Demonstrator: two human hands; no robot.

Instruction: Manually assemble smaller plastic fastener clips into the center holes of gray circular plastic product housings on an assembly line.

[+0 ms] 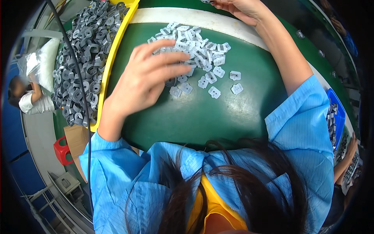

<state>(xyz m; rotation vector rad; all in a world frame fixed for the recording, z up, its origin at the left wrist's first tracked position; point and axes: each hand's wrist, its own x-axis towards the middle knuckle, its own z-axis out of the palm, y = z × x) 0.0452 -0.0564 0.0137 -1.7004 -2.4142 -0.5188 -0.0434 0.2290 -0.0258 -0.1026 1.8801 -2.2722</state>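
My left hand is over the left side of a loose pile of small translucent plastic pieces, back of the hand up, its fingers blurred by motion. Under its index finger shows a dark grey plastic part, seemingly held against the thumb, which is hidden. Reaching far forward, my right hand is at the top edge beyond the white strip. Its fingertips close on a small grey part, mostly cut off by the picture's edge.
A yellow bin full of dark grey ring-shaped parts stands at the left of the green tabletop. A black cable hangs across it. At right is a blue tray of parts; other people sit nearby. A red stool is lower left.
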